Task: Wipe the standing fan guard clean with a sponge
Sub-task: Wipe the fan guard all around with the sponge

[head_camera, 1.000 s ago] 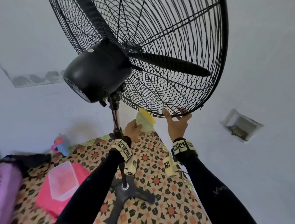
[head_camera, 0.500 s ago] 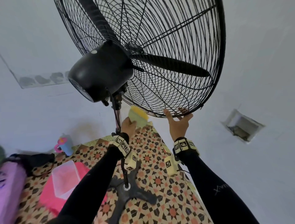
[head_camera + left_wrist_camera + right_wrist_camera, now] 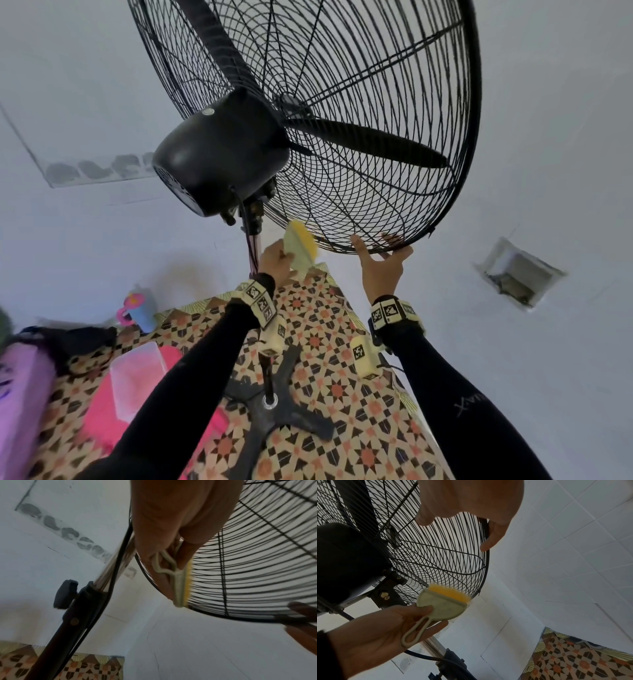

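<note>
Bristles of yellow, set in a pale green half-round holder with a wire loop handle: that is the sponge (image 3: 444,602) the task speaks of, though it looks more like a small brush. The left hand (image 3: 275,262) pinches it, thumb on the flat face and fingers behind the loop, and holds the yellow edge up against the fan guard (image 3: 342,137) at about 7 o'clock on the ring, just right of the pole (image 3: 252,246) below the motor housing (image 3: 222,154). In the left wrist view the yellow edge lies along the wires, touching or nearly so; blur hides which.

The right hand (image 3: 382,267) is spread, with straight fingers (image 3: 404,251) pressed up under the rim at roughly 6 o'clock. It grips nothing, only steadies.

To my eye the wiping is in its early part, working the bottom arc. Doing it well calls for the spread hand to brace the rim close by, so the tilted head does not swing away, and for short strokes that follow the curve of the wires rather than cross them, where bristles would snag. Light pressure should do; thin wires flex. Fingertips must keep outside the mesh, clear of the blade (image 3: 370,144). A pink tub (image 3: 137,383) sits on the patterned floor (image 3: 342,359) below.
</note>
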Motion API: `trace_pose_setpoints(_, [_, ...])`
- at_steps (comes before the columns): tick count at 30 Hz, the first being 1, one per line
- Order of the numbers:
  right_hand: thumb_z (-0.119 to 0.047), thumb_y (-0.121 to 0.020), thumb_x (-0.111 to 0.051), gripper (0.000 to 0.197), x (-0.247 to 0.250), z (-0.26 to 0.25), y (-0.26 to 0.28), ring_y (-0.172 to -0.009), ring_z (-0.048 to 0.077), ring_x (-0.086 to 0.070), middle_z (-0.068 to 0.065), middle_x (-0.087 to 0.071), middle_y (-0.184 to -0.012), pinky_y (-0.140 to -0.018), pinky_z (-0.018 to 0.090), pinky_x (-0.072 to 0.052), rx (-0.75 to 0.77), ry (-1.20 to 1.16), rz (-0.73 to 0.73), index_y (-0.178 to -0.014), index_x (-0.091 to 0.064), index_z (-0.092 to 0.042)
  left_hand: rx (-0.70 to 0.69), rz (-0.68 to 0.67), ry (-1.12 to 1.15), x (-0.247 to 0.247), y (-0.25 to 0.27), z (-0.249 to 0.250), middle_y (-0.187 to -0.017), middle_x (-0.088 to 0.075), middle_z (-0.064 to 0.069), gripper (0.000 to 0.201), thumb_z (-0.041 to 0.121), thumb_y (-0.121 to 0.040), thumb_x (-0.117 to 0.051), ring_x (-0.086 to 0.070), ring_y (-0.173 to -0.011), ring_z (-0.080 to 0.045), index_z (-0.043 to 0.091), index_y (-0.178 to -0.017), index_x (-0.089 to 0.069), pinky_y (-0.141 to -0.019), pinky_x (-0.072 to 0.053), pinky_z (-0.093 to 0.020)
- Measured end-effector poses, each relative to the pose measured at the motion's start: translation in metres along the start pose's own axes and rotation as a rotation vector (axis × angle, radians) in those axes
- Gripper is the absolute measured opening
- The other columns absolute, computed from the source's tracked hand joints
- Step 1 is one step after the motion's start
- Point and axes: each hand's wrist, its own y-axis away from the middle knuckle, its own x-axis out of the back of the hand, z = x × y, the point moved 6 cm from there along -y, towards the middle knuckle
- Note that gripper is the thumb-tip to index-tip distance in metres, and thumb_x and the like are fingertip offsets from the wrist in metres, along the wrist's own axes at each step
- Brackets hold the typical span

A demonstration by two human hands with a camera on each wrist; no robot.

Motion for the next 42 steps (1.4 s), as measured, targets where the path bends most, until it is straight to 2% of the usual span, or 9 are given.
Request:
trace_pose_setpoints(3, [-0.057,-0.070,-0.088,0.094,0.002,-0.001,0.000,-0.119,0.016,-0.058,-0.001,-0.054,-0.137,-0.096,0.032,-0.050,0.005,0.015,-0.007,-0.137,-0.030,-0.024,0.135,0.112,0.134,0.005,-0.026,-0.008,-0.135,-0.055,-0.015,0.048,-0.008,-0.096,-0.053,-0.062,-0.112,-0.041,0.004,-0.143,-0.050,-0.085,-0.060,-0.057])
trace_pose_setpoints(8, [-0.057,-0.068,-0.089,0.092,0.005,0.000,-0.005,-0.120,0.018,-0.058,-0.003,-0.053,-0.137,-0.100,0.035,-0.052,0.001,0.021,-0.018,-0.132,-0.030,-0.028,0.063,0.070,0.078,-0.008,-0.026,-0.020,-0.121,-0.066,-0.018,0.053,0.002,-0.086,-0.064,-0.070,-0.101,-0.038,0.008,-0.139,-0.055,-0.088,-0.061,-0.051])
trace_pose_setpoints(14, [-0.056,-0.070,-0.088,0.094,0.001,0.002,-0.001,-0.121,0.018,-0.057,-0.001,-0.053,-0.139,-0.096,0.030,-0.049,0.005,0.011,-0.012,-0.137,-0.030,-0.025,0.074,0.317,0.098,0.010,-0.042,-0.045,-0.132,-0.061,-0.016,0.049,0.012,-0.092,-0.063,-0.061,-0.116,-0.039,0.015,-0.140,-0.054,-0.095,-0.056,-0.059])
trace_pose_setpoints(16, [-0.056,-0.070,-0.088,0.091,0.002,0.002,-0.003,-0.121,0.018,-0.057,-0.001,-0.053,-0.139,-0.096,0.031,-0.050,0.006,0.009,-0.011,-0.133,-0.030,-0.028,0.034,0.347,0.022,0.008,-0.039,-0.026,-0.132,-0.062,-0.013,0.044,0.011,-0.097,-0.061,-0.062,-0.114,-0.033,0.013,-0.141,-0.057,-0.099,-0.055,-0.053])
trace_pose_setpoints(24, [-0.060,-0.068,-0.088,0.093,-0.001,0.003,-0.005,-0.121,0.018,-0.058,-0.001,-0.054,-0.137,-0.101,0.045,-0.054,0.010,-0.001,0.011,-0.133,-0.031,-0.026,-0.123,0.015,0.023,-0.022,0.026,-0.001,-0.125,-0.063,-0.010,0.040,0.009,-0.103,-0.054,-0.068,-0.110,-0.036,0.013,-0.143,-0.051,-0.085,-0.062,-0.053])
trace_pose_setpoints(29, [-0.063,-0.068,-0.087,0.105,-0.003,0.005,0.001,-0.123,0.017,-0.057,-0.002,-0.054,-0.137,-0.105,0.044,-0.052,-0.013,-0.012,-0.002,-0.144,-0.025,-0.027,0.097,0.170,0.182,0.008,0.000,0.002,-0.146,-0.051,-0.019,0.046,0.001,-0.105,-0.048,-0.054,-0.126,-0.043,0.012,-0.149,-0.045,-0.091,-0.057,-0.060])
trace_pose_setpoints(36, [-0.062,-0.068,-0.086,0.124,0.000,0.007,-0.002,-0.131,0.021,-0.053,0.006,-0.050,-0.148,-0.110,0.045,-0.048,-0.071,0.017,-0.004,-0.157,-0.014,-0.015,-0.095,-0.055,0.117,-0.021,0.029,0.004,-0.122,-0.066,-0.010,0.056,-0.005,-0.090,-0.062,-0.070,-0.106,-0.032,0.017,-0.140,-0.053,-0.081,-0.063,-0.051])
trace_pose_setpoints(39, [-0.060,-0.070,-0.087,0.119,-0.002,0.006,0.001,-0.129,0.022,-0.054,0.007,-0.050,-0.148,-0.109,0.045,-0.049,-0.083,0.026,0.005,-0.155,-0.017,-0.014,-0.073,-0.008,0.030,-0.005,0.015,-0.007,-0.126,-0.064,-0.010,0.064,-0.005,-0.088,-0.066,-0.066,-0.112,-0.028,0.012,-0.146,-0.045,-0.077,-0.064,-0.037])
trace_pose_setpoints(42, [-0.053,-0.072,-0.088,0.110,0.000,0.002,0.005,-0.126,0.022,-0.056,0.003,-0.052,-0.141,-0.095,0.035,-0.057,-0.091,0.015,0.015,-0.151,-0.022,-0.016,0.040,0.138,0.041,0.008,-0.011,-0.018,-0.142,-0.054,-0.022,0.055,-0.003,-0.095,-0.057,-0.058,-0.125,-0.043,0.006,-0.147,-0.041,-0.089,-0.060,-0.057])
